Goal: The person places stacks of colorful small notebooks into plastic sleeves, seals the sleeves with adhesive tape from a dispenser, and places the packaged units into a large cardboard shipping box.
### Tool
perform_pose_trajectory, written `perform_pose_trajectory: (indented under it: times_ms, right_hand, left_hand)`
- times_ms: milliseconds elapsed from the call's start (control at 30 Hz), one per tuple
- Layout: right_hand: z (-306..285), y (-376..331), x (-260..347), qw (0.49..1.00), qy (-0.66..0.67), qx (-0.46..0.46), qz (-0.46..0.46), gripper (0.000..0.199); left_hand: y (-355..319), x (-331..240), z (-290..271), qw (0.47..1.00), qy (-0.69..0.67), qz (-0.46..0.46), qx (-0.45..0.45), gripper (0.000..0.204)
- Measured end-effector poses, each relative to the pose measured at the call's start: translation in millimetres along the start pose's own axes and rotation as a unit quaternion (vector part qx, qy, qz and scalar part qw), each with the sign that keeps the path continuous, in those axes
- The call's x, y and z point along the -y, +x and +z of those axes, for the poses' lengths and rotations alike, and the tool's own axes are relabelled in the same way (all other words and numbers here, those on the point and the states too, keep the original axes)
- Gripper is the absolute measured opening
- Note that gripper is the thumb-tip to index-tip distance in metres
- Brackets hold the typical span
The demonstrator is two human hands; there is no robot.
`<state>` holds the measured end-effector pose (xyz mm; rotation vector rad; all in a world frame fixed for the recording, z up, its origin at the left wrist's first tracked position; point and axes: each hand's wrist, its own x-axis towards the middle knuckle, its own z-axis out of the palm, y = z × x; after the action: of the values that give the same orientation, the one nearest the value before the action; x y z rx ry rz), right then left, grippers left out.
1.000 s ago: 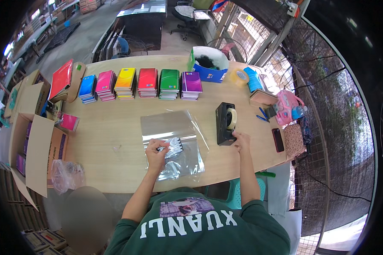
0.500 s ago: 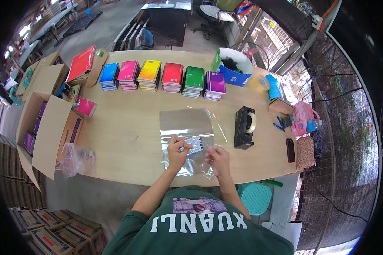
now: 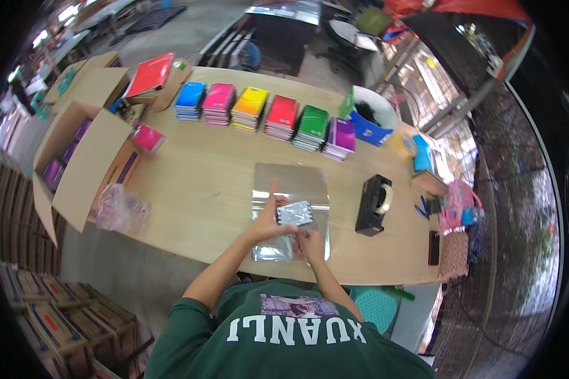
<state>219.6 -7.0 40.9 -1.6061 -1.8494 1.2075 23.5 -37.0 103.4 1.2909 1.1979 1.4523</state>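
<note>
Nearest, at about 5 o'clock from the bundle, the person's right hand [image 3: 310,245] has its fingers curled in close to the bundle's near edge; whether it pinches anything or touches the bundle cannot be told. At 8 to 9 o'clock the left hand [image 3: 269,222] has a partly closed grip, thumb along the near edge and fingers at the left side, with hold of the small, shiny, silver-grey rectangular bundle with black-bound edges [image 3: 295,213]. The bundle sits above the flat sheets of clear, glossy plastic film [image 3: 291,177] on the pale wood-topped table [image 3: 196,170]. Judging by its gleam, this one bundle is already covered in film, though whether its ends are fastened cannot be made out; the sheets beneath appear unfolded and unused. At 3 o'clock stands the black tape dispenser with a cream roll [image 3: 367,211], apart from both hands. Farther off, from about half past 10 to 1 o'clock, six stacks of blue, pink, yellow, red, green and purple notebooks [image 3: 281,114] stand in a row, seemingly not yet bundled. Near half past 9, the brown cardboard box [image 3: 95,170] already contains purple packs [image 3: 52,174].
</note>
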Motion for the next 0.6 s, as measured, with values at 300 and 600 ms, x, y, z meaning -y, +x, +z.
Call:
perform_pose_trajectory:
  times_ms: [300,600]
  right_hand:
    - [-46,-24,77,0.631,0.686,0.341,0.122,0.05]
    - [79,-1,365,0.77,0.531,0.265,-0.234,0.043]
  left_hand:
    - [-46,-112,4,0.828,0.428,0.273,0.239,0.075]
    - [-153,-178,-181,0.851,0.296,0.227,-0.369,0.096]
